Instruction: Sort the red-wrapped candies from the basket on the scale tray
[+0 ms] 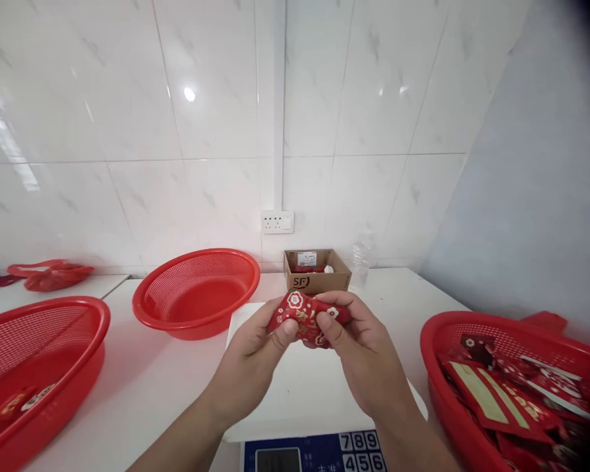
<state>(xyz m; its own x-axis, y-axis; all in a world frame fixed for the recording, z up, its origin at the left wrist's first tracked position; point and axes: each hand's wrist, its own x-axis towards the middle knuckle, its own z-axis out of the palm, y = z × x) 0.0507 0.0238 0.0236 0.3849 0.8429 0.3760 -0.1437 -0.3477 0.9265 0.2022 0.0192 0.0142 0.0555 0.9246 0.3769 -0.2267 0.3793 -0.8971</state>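
Observation:
Between my two hands is a small red packet (pixel 305 316) printed with white flowers and gold characters. My left hand (pixel 258 357) grips its left end, thumb on the front. The right end is pinched by my right hand (pixel 361 351), its thumb also pressing the front face. Both hands hold the packet above the white pan (pixel 295 400) of a digital scale. Below the pan shows the scale's blue panel (pixel 309 452), with number keys and a grey display whose reading I cannot make out.
At right stands a red basket (pixel 435 354) full of red packets. A red basket (pixel 147 321) sits back left; another basket (pixel 96 347) at far left holds a few packets. Behind my hands are a cardboard box (pixel 319 282) and a clear plastic bottle (pixel 361 262). A red bag (pixel 54 274) lies far left.

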